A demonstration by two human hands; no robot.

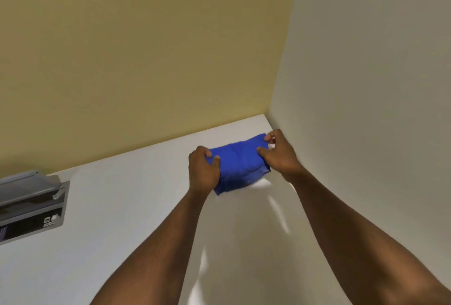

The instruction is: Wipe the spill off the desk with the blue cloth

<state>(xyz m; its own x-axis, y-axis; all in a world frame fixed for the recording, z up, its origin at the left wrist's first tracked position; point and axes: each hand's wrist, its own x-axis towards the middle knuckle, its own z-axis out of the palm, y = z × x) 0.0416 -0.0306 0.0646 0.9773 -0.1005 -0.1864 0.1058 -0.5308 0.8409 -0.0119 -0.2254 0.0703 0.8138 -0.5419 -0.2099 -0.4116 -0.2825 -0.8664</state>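
Grey printer (29,203) seen at the left edge of the worktop (117,219), partly cut off by the frame, well apart from everything else. Worktop is white and glossy; bright streaks and reflections are seen near its right side, below the cloth. Whether these are liquid or only glare cannot be told.

Left hand (203,170) is closed on the left end of the blue cloth (240,162): thumb laid over the top face, fingers curled around the cloth's far-left edge. Left forearm comes up from the bottom of the frame.

Blue cloth is located at the far right corner of the worktop, near where the yellow wall (146,60) meets the white wall (366,85). Colour is a saturated, uniform royal blue. It is bunched into a roughly rectangular, folded wad, stretched between the two hands, with soft creases across the top face and a lighter seam line along the near edge. The near-left corner hangs lowest, at or just above the worktop; actual contact cannot be confirmed.

Right hand (280,152) is pinched on the right end of the cloth: thumb pressed on the top face, fingertips gripping the far-right corner, close to the white wall. Both hands are occupied by the cloth.
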